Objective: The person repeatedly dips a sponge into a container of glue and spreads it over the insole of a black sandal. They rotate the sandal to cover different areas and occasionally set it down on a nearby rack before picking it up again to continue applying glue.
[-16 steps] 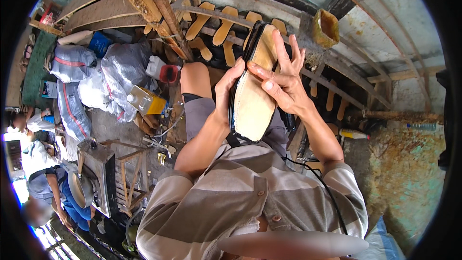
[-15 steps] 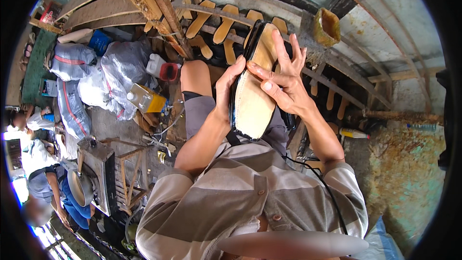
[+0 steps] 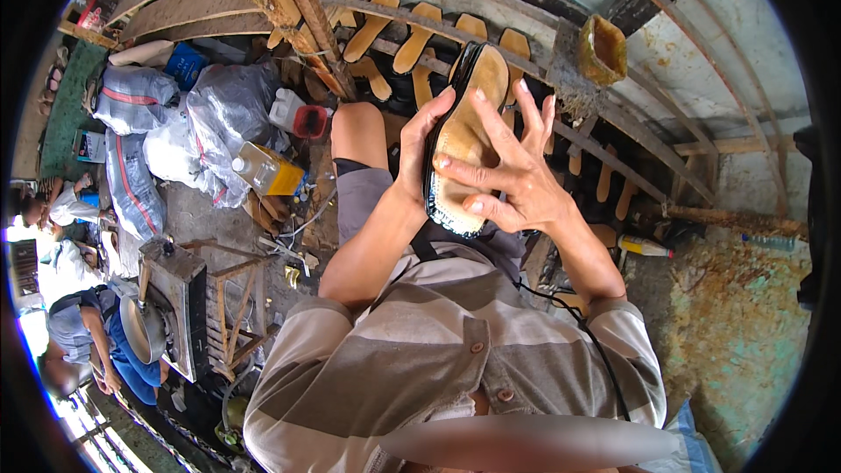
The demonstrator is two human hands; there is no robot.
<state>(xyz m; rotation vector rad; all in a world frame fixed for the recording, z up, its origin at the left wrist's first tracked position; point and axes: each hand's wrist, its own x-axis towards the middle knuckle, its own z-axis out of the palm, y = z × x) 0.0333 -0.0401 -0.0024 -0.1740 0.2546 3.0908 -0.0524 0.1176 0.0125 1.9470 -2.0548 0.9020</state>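
We wear a shirt (image 3: pixel 420 346) in wide bands of pale beige-grey and darker grey-brown. On the shirt's front we have a placket (image 3: pixel 473 370) with a squared end, and two round brown buttons (image 3: pixel 477 348) show there. At the shirt's sides are our short, banded sleeves (image 3: pixel 293 337). A thin black cable (image 3: pixel 604 352) curves along the shirt's right side. Beyond the shirt's hem we wear grey legwear (image 3: pixel 361 210) with a black band (image 3: pixel 352 166) near the knee.
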